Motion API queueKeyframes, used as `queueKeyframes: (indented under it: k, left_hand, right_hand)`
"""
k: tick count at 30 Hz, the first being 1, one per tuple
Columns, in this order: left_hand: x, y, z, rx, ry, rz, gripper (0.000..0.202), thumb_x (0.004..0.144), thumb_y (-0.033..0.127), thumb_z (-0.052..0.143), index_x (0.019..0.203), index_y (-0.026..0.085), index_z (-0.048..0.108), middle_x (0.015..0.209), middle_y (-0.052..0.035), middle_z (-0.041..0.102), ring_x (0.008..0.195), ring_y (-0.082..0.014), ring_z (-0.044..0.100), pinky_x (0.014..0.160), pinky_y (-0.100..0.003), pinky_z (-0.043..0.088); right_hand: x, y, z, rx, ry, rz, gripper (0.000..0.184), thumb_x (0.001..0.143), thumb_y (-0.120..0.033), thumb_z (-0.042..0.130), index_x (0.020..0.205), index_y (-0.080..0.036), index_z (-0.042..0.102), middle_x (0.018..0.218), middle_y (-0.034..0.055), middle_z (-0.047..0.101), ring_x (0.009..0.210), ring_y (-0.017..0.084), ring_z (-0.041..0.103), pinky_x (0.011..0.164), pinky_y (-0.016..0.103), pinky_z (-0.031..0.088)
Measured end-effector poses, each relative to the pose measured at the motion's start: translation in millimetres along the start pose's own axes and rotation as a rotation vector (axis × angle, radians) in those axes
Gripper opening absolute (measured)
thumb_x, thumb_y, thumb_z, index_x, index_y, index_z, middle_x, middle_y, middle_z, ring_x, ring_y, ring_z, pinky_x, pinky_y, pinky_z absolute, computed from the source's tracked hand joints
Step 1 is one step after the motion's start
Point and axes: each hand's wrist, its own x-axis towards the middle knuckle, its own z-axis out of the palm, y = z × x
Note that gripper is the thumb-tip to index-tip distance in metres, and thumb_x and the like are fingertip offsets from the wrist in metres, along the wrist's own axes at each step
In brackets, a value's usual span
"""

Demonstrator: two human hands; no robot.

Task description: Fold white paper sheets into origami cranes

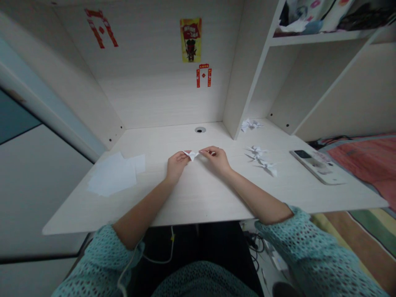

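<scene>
A small white folded paper crane [192,155] is held between my two hands, above the middle of the desk. My left hand [177,166] grips its left side with the fingers closed. At its right tip, the thumb and forefinger of my right hand [218,159] pinch the paper. Several white paper cranes [257,154] lie in a loose row on the desk to the right, and more folded paper cranes [251,124] sit farther back by the shelf divider. Left of my hands is a spread pile of white paper sheets [113,175].
A white phone [317,167] lies at the desk's right side, beside red cloth [368,161]. A round cable hole [200,130] is near the back wall. The upright shelf panel [247,78] stands behind the cranes. A pale cable [161,260] hangs below the desk's front edge.
</scene>
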Motion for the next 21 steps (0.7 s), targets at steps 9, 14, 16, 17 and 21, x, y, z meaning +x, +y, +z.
queueKeyframes:
  k: [9,14,16,17,21]
  left_hand:
    - [-1.5,0.6,-0.7,0.049,-0.019,-0.057,0.031,0.065,0.032,0.065,0.092,0.017,0.069,0.086,-0.0056,0.069,0.075,-0.0143,0.058,0.059,-0.021,0.037]
    - [-0.8,-0.6,-2.0,0.038,-0.010,-0.041,0.032,0.065,0.031,0.064,0.093,0.017,0.069,0.083,-0.0048,0.070,0.073,-0.0139,0.058,0.058,-0.021,0.037]
    - [-0.9,-0.3,-2.2,0.037,0.005,-0.032,0.031,0.065,0.031,0.063,0.093,0.018,0.069,0.081,-0.0042,0.069,0.072,-0.0136,0.058,0.058,-0.021,0.037]
    - [-1.1,0.3,-2.1,0.038,0.012,-0.030,0.031,0.065,0.031,0.063,0.093,0.017,0.069,0.080,-0.0041,0.069,0.072,-0.0135,0.058,0.058,-0.021,0.037]
    - [-2.2,3.7,-0.7,0.046,0.024,-0.029,0.029,0.065,0.029,0.063,0.091,0.017,0.070,0.084,-0.0047,0.069,0.072,-0.0135,0.058,0.057,-0.021,0.036]
  right_hand:
    - [0.5,0.1,-3.0,-0.005,0.010,-0.110,0.019,0.075,-0.037,0.063,0.075,-0.020,0.071,0.076,0.0032,0.065,0.069,0.015,0.054,0.066,0.027,0.042]
    - [2.0,2.8,-4.1,-0.033,0.004,-0.097,0.021,0.075,-0.039,0.062,0.078,-0.021,0.072,0.077,0.0037,0.066,0.071,0.016,0.055,0.065,0.028,0.042]
    - [2.8,3.2,-4.9,-0.035,-0.001,-0.076,0.023,0.078,-0.040,0.059,0.080,-0.022,0.072,0.079,0.0039,0.067,0.073,0.016,0.056,0.065,0.028,0.041]
    - [3.2,3.4,-5.3,-0.036,0.000,-0.065,0.024,0.079,-0.040,0.057,0.081,-0.022,0.072,0.080,0.0040,0.067,0.074,0.016,0.057,0.066,0.028,0.041]
    - [4.4,3.6,-6.0,-0.050,0.018,-0.012,0.027,0.078,-0.043,0.056,0.080,-0.021,0.072,0.081,0.0040,0.068,0.073,0.016,0.057,0.065,0.028,0.040]
